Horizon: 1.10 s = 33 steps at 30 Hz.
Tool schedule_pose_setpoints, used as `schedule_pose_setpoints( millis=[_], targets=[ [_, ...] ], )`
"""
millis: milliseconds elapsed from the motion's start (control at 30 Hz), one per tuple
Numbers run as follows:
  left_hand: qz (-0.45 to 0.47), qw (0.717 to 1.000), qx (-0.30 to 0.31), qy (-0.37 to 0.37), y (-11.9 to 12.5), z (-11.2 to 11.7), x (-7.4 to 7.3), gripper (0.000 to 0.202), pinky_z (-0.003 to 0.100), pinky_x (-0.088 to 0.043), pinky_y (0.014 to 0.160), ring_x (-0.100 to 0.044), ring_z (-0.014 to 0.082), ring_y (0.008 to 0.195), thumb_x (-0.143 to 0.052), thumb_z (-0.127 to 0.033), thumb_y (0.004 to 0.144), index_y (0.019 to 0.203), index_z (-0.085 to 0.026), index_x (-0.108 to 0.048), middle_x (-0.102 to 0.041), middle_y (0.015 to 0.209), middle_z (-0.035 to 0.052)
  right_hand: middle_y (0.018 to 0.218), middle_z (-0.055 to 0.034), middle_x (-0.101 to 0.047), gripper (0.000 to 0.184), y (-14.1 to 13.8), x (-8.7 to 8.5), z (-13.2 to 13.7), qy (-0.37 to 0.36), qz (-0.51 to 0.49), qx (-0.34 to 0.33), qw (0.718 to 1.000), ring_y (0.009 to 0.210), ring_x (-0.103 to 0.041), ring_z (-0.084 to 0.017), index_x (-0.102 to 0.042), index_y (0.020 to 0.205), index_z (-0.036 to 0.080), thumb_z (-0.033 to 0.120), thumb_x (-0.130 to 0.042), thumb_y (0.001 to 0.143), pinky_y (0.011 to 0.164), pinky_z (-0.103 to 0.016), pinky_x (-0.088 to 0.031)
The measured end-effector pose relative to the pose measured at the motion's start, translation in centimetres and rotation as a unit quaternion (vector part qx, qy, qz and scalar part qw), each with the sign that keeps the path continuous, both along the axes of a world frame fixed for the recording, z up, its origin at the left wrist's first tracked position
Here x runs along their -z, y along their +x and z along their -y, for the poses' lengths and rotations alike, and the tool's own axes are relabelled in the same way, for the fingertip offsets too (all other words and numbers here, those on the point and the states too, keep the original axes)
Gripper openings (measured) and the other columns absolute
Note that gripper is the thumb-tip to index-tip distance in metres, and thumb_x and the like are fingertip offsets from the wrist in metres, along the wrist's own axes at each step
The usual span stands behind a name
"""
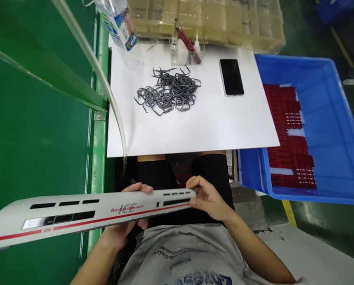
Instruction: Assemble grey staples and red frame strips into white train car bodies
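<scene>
A long white toy train shell (84, 215) with a red stripe, black windows and "ICE" lettering lies across my lap, stretching out to the left. My left hand (126, 227) grips it from below near its middle, fingers curled over the top edge. My right hand (208, 198) pinches its right end. A pile of grey plastic clips (169, 91) lies on the white table (194, 126) ahead, untouched by either hand.
A black phone (231, 77) lies on the table's right. A water bottle (120, 29) and a clear pen holder (187, 49) stand at the back. A blue crate (328, 130) with red parts (289, 134) sits at right. Green conveyor (31, 118) at left.
</scene>
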<state>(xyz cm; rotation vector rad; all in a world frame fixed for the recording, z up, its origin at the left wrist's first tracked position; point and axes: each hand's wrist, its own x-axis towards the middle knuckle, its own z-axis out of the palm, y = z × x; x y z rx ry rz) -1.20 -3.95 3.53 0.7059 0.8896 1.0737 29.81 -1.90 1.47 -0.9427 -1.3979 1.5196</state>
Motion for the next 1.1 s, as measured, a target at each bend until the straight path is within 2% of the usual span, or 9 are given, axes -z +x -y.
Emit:
schedule_pose_setpoints(
  millis=[133,233,367,467,533,633,800,967,1100],
  targets=[
    [-0.077,0.984,-0.137,0.086,0.4,-2.0,0.0,0.071,0.030,-0.059,0.068,-0.062,0.0196,0.074,-0.102,-0.080,0.061,0.108,-0.030,-0.083,-0.069,0.082,0.0012,0.109,-0.0061,-0.080,0.023,-0.9,-1.4,-2.8,0.176,0.153,-0.117,0.965,0.100,-0.077,-0.019,-0.071,0.117,0.022,0.044,-0.073,0.111,0.091,-0.034,-0.062],
    [-0.039,0.978,-0.157,0.134,0.9,-3.2,-0.9,0.064,0.029,-0.053,0.068,-0.048,0.0168,0.069,-0.098,-0.077,0.066,0.086,-0.025,-0.066,-0.051,0.072,-0.0024,0.113,-0.0082,-0.081,0.012,-1.3,-3.3,-8.7,0.346,0.262,-0.037,0.900,0.105,-0.076,-0.023,-0.075,0.120,0.023,0.027,-0.066,0.113,0.094,-0.039,-0.058],
    [0.096,0.992,-0.056,0.066,1.3,-2.9,-1.3,0.045,0.023,-0.052,0.057,-0.060,0.0125,0.068,-0.091,-0.046,0.085,0.101,-0.027,-0.054,-0.061,0.099,-0.0013,0.121,-0.0149,-0.078,0.019,-3.1,-4.4,-18.8,0.404,0.451,0.015,0.796,0.107,-0.070,-0.030,-0.078,0.117,0.020,0.020,-0.061,0.111,0.086,-0.042,-0.048],
    [0.190,0.979,0.026,0.064,1.4,-1.8,-0.3,0.046,0.018,-0.045,0.047,-0.046,0.0050,0.044,-0.089,-0.045,0.096,0.122,-0.032,-0.054,-0.059,0.082,-0.0088,0.125,-0.0172,-0.075,0.022,-5.1,-4.5,-24.5,0.392,0.527,-0.042,0.753,0.113,-0.065,-0.032,-0.079,0.117,0.017,0.015,-0.058,0.109,0.087,-0.042,-0.041],
    [0.196,0.977,0.045,0.067,1.4,-1.3,0.5,0.056,0.017,-0.045,0.051,-0.046,0.0051,0.044,-0.096,-0.052,0.090,0.124,-0.031,-0.058,-0.053,0.070,-0.0111,0.122,-0.0165,-0.074,0.020,-6.4,-4.6,-26.5,0.386,0.546,-0.074,0.740,0.112,-0.063,-0.032,-0.078,0.109,0.016,0.014,-0.058,0.109,0.086,-0.041,-0.038],
    [0.162,0.983,0.059,0.064,1.2,-1.0,1.0,0.061,0.021,-0.050,0.059,-0.060,0.0105,0.058,-0.096,-0.059,0.088,0.128,-0.026,-0.064,-0.064,0.079,-0.0036,0.118,-0.0162,-0.073,0.022,-7.4,-4.8,-26.9,0.402,0.541,-0.073,0.735,0.109,-0.062,-0.031,-0.076,0.103,0.015,0.017,-0.055,0.111,0.086,-0.040,-0.037],
    [0.053,0.996,0.074,0.007,0.7,-1.0,0.5,0.050,0.033,-0.057,0.069,-0.073,0.0230,0.077,-0.085,-0.060,0.096,0.121,-0.019,-0.072,-0.073,0.096,0.0085,0.114,-0.0160,-0.073,0.025,-6.3,-5.8,-22.9,0.435,0.513,0.045,0.738,0.102,-0.061,-0.031,-0.072,0.102,0.017,0.021,-0.049,0.112,0.086,-0.042,-0.037],
    [-0.019,0.992,0.127,-0.003,0.8,-1.1,-0.1,0.043,0.030,-0.056,0.066,-0.070,0.0190,0.072,-0.088,-0.055,0.095,0.102,-0.017,-0.067,-0.069,0.089,0.0056,0.095,-0.0134,-0.070,0.019,-3.8,-5.1,-18.3,0.378,0.587,0.106,0.708,0.089,-0.060,-0.030,-0.069,0.087,0.019,0.015,-0.058,0.102,0.079,-0.043,-0.037],
    [-0.003,0.981,0.189,-0.052,1.1,-0.9,0.0,0.039,0.024,-0.051,0.055,-0.063,0.0132,0.058,-0.081,-0.052,0.102,0.112,-0.021,-0.059,-0.063,0.082,-0.0009,0.096,-0.0116,-0.070,0.020,-2.1,-3.6,-17.1,0.294,0.579,0.087,0.755,0.086,-0.063,-0.028,-0.069,0.086,0.019,0.026,-0.067,0.105,0.079,-0.041,-0.044]
  ],
)
